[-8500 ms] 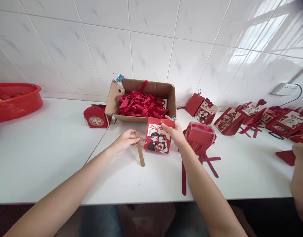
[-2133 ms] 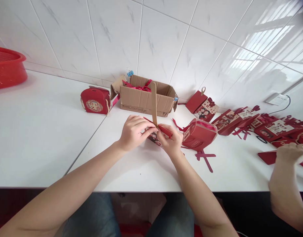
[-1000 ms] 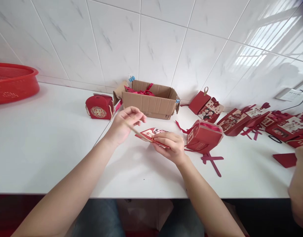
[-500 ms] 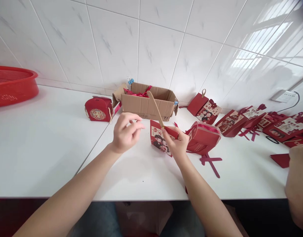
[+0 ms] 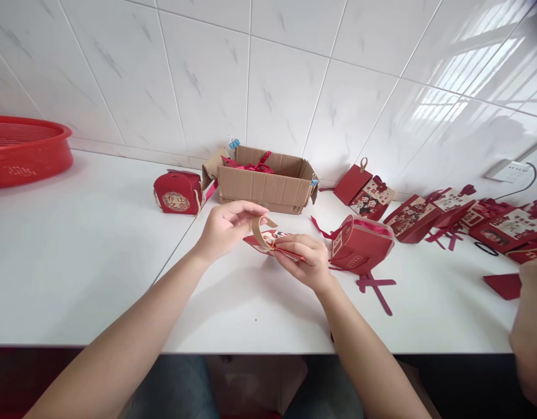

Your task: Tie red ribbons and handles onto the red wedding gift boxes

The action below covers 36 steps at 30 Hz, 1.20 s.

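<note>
My left hand (image 5: 222, 233) is closed, its thumb and fingers at the bend of a tan strap (image 5: 258, 235). The strap curves into an open loop, and its loose end points right. Its base meets a red printed gift box (image 5: 255, 243) at a small gold fastener. My right hand (image 5: 306, 256) is closed around the red box and covers much of it. Printed figures show on the tilted face, held just above the white table (image 5: 216, 314). Right of that hand stands a red gift bag (image 5: 360, 247) with ribbon.
Behind the hands stands a cardboard box (image 5: 260, 189) with red ribbons and blue clips. A red box with rope handles (image 5: 179, 195) is left of it, and a red plastic basket (image 5: 28, 157) farther left. Several red boxes (image 5: 412, 218) line the right, near another person's arm (image 5: 533, 331).
The strap, straight and upright before, is now bent into a loop. My left hand has moved right and closed on it. My right hand has tilted the red box flatter.
</note>
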### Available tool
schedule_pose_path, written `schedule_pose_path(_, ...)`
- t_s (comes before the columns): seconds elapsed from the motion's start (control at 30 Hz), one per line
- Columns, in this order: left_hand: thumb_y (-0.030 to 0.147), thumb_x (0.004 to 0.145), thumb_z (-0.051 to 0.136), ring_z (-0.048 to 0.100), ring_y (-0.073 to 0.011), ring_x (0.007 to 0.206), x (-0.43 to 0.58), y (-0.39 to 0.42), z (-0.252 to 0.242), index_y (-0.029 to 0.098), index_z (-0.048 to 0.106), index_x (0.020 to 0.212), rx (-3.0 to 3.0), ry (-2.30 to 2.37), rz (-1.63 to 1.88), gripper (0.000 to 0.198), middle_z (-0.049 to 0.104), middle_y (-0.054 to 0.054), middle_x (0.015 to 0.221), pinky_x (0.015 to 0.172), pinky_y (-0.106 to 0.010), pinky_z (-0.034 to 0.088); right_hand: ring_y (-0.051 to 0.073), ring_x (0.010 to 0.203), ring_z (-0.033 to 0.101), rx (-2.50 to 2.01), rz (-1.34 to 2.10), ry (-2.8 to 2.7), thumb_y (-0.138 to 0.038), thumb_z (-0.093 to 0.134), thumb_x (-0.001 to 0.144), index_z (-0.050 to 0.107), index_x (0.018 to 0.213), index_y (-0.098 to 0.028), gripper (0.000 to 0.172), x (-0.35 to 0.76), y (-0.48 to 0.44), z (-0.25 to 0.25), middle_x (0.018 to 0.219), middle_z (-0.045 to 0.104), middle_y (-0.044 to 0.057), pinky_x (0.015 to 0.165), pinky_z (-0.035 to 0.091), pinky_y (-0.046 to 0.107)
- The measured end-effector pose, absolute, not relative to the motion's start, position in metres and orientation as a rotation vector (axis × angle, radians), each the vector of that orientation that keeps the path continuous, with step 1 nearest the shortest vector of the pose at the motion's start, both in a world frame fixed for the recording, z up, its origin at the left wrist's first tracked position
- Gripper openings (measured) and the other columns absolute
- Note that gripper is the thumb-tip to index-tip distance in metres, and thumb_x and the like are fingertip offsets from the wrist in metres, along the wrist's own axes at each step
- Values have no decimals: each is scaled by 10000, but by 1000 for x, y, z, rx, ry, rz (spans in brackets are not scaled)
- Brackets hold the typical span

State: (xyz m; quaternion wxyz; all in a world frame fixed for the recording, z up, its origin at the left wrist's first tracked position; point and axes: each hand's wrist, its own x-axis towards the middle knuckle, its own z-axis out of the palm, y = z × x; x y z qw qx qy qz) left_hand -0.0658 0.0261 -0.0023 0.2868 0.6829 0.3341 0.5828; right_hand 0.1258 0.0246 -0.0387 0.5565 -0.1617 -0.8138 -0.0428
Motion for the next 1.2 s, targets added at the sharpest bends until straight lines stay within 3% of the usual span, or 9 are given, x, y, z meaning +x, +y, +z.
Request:
schedule_pose_path(0.1, 414, 751, 727, 715, -224, 749, -62, 21, 2, 151, 702, 865, 1648, 895, 1314, 287, 742, -89, 841, 600, -303, 606, 176, 743, 722, -380, -74, -1908, -162, 657, 814, 660, 864, -191, 58, 127, 26, -40, 794, 746, 64, 673, 597, 270)
schedule_pose_path(0.23, 479, 775, 681, 712, -222, 748, -60, 19, 5, 159, 720, 845, 1652, 860, 1186, 330, 740, -83, 832, 649, -322, 610, 168, 743, 715, -408, -5, -1896, -167, 636, 827, 664, 887, -205, 76, 128, 26, -40, 812, 740, 52, 660, 591, 269)
schedule_pose_path(0.57, 448, 776, 683, 700, -243, 807, -60, 18, 4, 199, 746, 808, 1720, 865, 1184, 259, 731, -71, 827, 715, -360, 596, 160, 753, 643, -541, -29, -1863, -215, 650, 812, 671, 881, -236, 75, 130, 25, -40, 842, 603, 42, 653, 576, 301)
schedule_pose_path(0.97, 543, 814, 606, 693, -237, 809, -59, 19, 3, 154, 749, 805, 1725, 815, 1063, 414, 732, -108, 848, 719, -327, 579, 155, 732, 635, -518, -35, -1857, -215, 642, 817, 648, 898, -231, 83, 128, 24, -40, 839, 606, 43, 628, 565, 291)
schedule_pose_path(1.2, 483, 803, 645, 675, -219, 802, -56, 21, -7, 165, 703, 866, 1686, 833, 1156, 330, 709, -100, 879, 688, -318, 567, 153, 721, 631, -505, -39, -1824, -197, 651, 794, 641, 904, -227, 115, 128, 25, -40, 840, 596, 40, 613, 552, 287)
